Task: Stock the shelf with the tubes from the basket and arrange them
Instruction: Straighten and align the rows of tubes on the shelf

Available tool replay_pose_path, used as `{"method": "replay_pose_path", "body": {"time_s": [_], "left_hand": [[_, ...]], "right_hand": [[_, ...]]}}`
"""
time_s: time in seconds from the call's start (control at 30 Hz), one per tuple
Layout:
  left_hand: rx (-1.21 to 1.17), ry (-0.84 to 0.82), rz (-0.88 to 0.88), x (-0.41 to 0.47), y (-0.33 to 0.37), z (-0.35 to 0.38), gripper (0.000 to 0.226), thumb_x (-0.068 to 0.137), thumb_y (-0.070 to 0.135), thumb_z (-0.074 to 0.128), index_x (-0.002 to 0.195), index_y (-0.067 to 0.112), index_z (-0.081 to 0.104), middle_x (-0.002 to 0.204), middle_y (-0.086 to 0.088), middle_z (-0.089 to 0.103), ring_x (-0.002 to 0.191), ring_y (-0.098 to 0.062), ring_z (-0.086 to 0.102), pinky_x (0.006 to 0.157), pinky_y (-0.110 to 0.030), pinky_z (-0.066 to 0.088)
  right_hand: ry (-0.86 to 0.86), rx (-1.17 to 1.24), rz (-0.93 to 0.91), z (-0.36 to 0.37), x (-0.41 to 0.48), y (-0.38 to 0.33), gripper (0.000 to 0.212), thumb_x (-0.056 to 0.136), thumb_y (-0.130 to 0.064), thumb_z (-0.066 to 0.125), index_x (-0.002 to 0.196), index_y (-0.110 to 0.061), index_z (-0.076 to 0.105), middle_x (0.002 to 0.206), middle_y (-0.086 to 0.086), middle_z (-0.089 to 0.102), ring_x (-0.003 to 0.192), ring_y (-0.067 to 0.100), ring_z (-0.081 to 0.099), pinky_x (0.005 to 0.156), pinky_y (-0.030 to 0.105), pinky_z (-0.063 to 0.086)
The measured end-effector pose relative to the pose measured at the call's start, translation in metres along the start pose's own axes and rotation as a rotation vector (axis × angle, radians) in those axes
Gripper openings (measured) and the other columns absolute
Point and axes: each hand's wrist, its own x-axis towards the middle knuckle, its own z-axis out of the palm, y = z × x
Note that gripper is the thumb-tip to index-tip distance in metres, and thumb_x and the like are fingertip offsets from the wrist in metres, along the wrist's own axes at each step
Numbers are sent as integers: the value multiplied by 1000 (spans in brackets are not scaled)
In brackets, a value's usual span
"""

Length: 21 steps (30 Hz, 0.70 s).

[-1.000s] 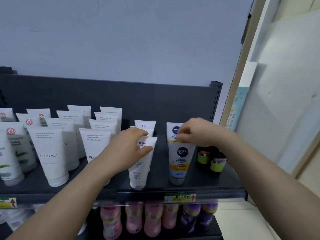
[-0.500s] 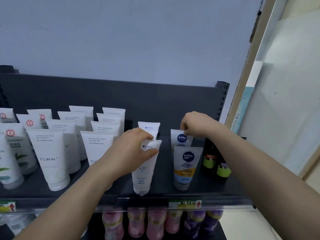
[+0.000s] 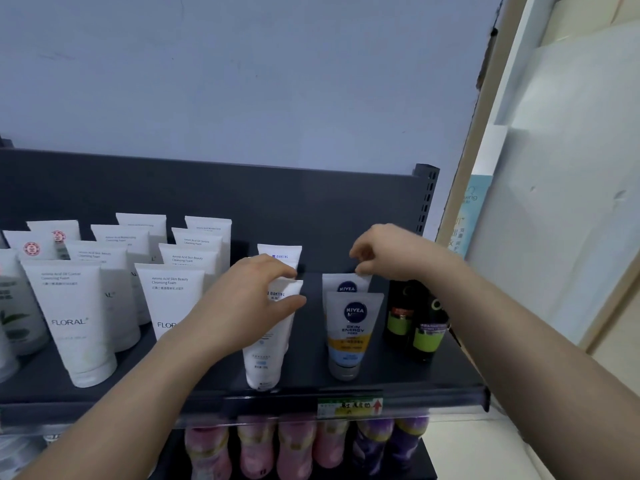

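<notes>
The dark shelf point(image 3: 304, 375) carries upright tubes standing on their caps. At the far left, partly cut off by the frame edge, stand tubes with red round emblems point(image 3: 31, 248) and green leaf print; their count cannot be determined. Next come eight white FLORAL tubes point(image 3: 71, 317), arranged in two columns running front to back.

The left hand point(image 3: 251, 303) wraps the crimped top of the front white Manting tube point(image 3: 266, 355), thumb on the near face, fingers curled over the upper edge. A second Manting tube point(image 3: 282, 256) stands directly behind it.

Two Nivea tubes stand in a further column. The front Nivea tube point(image 3: 349, 332) is grey-white with a blue round logo, "SKIN ENERGY" lettering, a yellow band, a light blue band and a grey cap. The right hand point(image 3: 391, 252) hovers at the crimp of the rear Nivea tube point(image 3: 346, 284), fingertips pinched loosely; firm contact cannot be confirmed.

At the right end stand two dark bottles point(image 3: 427, 332) with green labels. Six bottles show on the lower shelf: four pink bottles point(image 3: 256, 452) and two purple bottles point(image 3: 374, 445).
</notes>
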Motion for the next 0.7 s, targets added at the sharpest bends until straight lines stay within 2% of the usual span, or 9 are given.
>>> {"method": "replay_pose_path", "body": {"time_s": [0.17,0.23,0.3,0.37,0.43,0.57,0.7], "left_hand": [[5,48,58,2,12,2,41,83,47,63,120,29,61,123,17,56,118,-6,48,97,-22,38],[26,50,92,3,21,5,41,84,47,62,121,29,60,123,17,55,118,-5,47,95,-18,34],[30,48,116,4,28,9,39,84,47,61,119,30,60,122,17,56,116,-5,47,92,-17,34],[33,36,131,5,34,14,40,84,48,61,120,30,60,122,16,57,115,-5,49,91,-18,35],[35,17,138,6,38,18,41,85,47,60,122,29,59,125,15,56,116,-5,48,91,-16,34],[48,-4,132,7,43,23,43,85,49,59,123,30,58,126,16,55,117,-6,48,95,-22,38],[29,-15,121,7,45,27,43,83,48,61,122,30,59,123,16,56,112,-6,50,94,-25,42]], "right_hand": [[192,44,151,-21,-53,51,40,86,-32,65,124,-19,59,122,-3,62,108,15,58,94,31,47],[169,52,251,-14,-71,70,40,85,-33,67,121,-19,59,118,-1,62,106,17,58,93,33,48],[115,73,307,0,-80,82,28,83,-30,68,109,-20,63,107,0,65,96,18,61,85,34,51],[141,136,307,11,-84,88,6,85,-21,67,90,-21,62,93,1,66,84,18,61,73,31,50],[193,211,300,16,-86,89,9,86,-16,66,80,-21,62,85,2,66,78,18,62,69,31,49],[190,252,260,15,-94,85,1,84,-17,69,84,-17,70,81,1,69,76,17,64,72,33,52],[199,280,213,18,-100,77,3,84,-18,69,82,-17,70,79,1,70,76,20,66,73,35,53]]}}
